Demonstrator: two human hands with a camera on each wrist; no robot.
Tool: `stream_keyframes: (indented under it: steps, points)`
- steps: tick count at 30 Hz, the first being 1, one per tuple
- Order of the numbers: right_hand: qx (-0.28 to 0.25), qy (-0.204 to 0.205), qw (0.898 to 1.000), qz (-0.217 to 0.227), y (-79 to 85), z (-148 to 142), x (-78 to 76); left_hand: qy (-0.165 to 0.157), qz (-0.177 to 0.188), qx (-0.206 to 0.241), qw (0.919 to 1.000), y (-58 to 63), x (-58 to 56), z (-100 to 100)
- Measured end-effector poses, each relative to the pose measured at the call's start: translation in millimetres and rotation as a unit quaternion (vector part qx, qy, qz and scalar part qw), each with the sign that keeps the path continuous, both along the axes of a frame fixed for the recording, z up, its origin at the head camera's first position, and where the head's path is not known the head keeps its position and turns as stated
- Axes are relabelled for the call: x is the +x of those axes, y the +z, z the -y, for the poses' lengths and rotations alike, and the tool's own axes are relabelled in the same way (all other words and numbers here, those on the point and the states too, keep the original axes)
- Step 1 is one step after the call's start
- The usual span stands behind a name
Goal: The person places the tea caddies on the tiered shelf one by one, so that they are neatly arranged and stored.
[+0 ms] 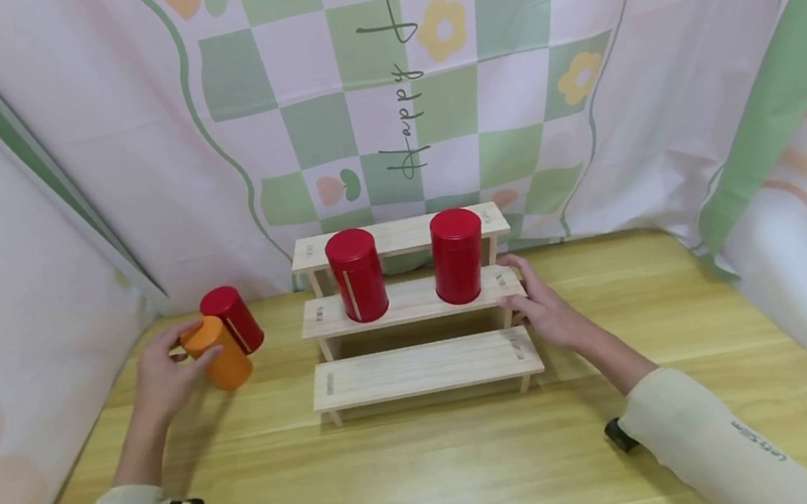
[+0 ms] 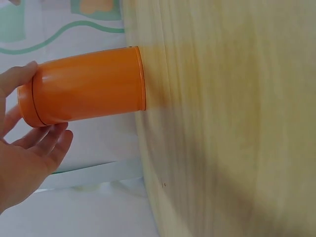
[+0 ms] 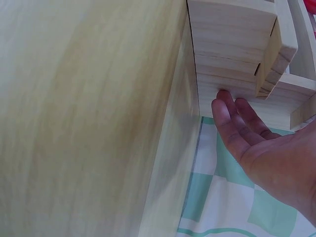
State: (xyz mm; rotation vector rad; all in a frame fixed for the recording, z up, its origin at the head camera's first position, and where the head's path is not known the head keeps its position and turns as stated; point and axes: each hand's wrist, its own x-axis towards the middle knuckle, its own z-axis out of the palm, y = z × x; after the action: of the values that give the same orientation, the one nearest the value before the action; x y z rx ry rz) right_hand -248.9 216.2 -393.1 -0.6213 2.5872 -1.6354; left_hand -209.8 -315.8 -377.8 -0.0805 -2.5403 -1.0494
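My left hand point(image 1: 165, 372) grips an orange canister point(image 1: 227, 366) near its lidded top, thumb on one side and fingers on the other. In the left wrist view, the orange canister point(image 2: 91, 86) stands at the tabletop, its base at the wood. Just behind it in the head view is a red canister point(image 1: 242, 326), partly hidden by the orange one. My right hand point(image 1: 543, 310) is at the right end of a three-tier wooden stand point(image 1: 426, 371). Its extended fingers point(image 3: 229, 126) touch the stand's side panel in the right wrist view.
Two more red canisters, a left one point(image 1: 360, 278) and a right one point(image 1: 458, 258), stand upright on the middle tier. Patterned cloth point(image 1: 387, 119) hangs close behind the stand, and more cloth flanks the wooden table point(image 1: 431, 475).
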Motion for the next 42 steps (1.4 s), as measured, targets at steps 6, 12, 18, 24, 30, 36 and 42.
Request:
stream_keyframes:
  steps: [6,12,18,24,30,36,42]
  points:
    - [0.002,0.000,1.000,0.000,0.3,0,0.2,-0.003,0.009,0.005,0.9999,1.2,0.5,-1]
    - [-0.002,0.000,1.000,0.001,-0.8,0,-0.4,-0.002,0.013,0.005,0.9999,2.1,0.8,-1]
    - [0.003,-0.003,1.000,0.002,-2.3,0,-0.2,0.000,0.010,0.010,0.9999,1.0,0.2,-1]
    - [0.000,-0.002,1.000,0.001,-1.8,0,0.1,0.003,-0.004,0.021,0.9998,1.7,-0.1,-4]
    - [0.002,-0.002,1.000,0.000,-0.1,0,0.5,0.007,-0.021,0.033,0.9992,2.7,-2.0,-7]
    - [0.000,0.000,1.000,0.002,-0.6,0,-0.1,0.006,-0.025,0.044,0.9987,5.5,0.1,-11]
    - [0.002,0.000,1.000,0.002,-1.1,0,0.7,-0.001,-0.034,0.045,0.9984,11.8,1.6,-16]
